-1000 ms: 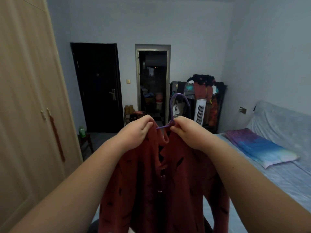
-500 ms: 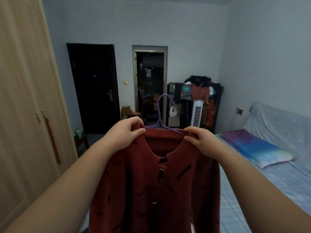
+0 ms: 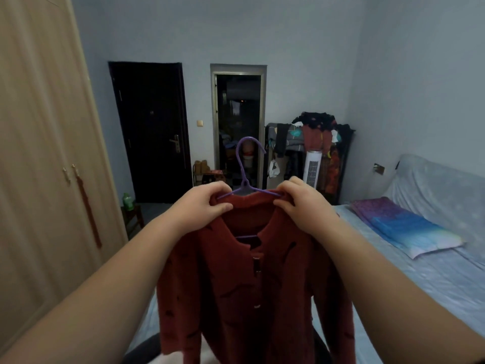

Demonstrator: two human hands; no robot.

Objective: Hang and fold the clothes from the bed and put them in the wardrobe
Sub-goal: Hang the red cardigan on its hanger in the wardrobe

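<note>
A dark red cardigan (image 3: pixel 257 290) with small dark marks hangs in front of me on a purple hanger (image 3: pixel 245 164), whose hook points up. My left hand (image 3: pixel 202 206) pinches the cardigan's left shoulder over the hanger arm. On the other side, my right hand (image 3: pixel 304 206) grips the right shoulder the same way. The cardigan's front faces me, its neck open over the hanger's bar. The wardrobe (image 3: pixel 42 164) stands at my left with its beige doors closed. The bed (image 3: pixel 409 282) lies at my right under a pale blue sheet.
A pillow (image 3: pixel 409 227) in purple and blue lies on the bed. A rack piled with clothes (image 3: pixel 315 137) and a white tower fan (image 3: pixel 311 166) stand at the far wall. A dark door (image 3: pixel 149 130) and an open doorway (image 3: pixel 238 122) are ahead. A small stool (image 3: pixel 132 214) stands by the wardrobe.
My hands moved apart from the neck to the shoulders, spreading the cardigan along the hanger. The hanger's hook now stands upright between them.
</note>
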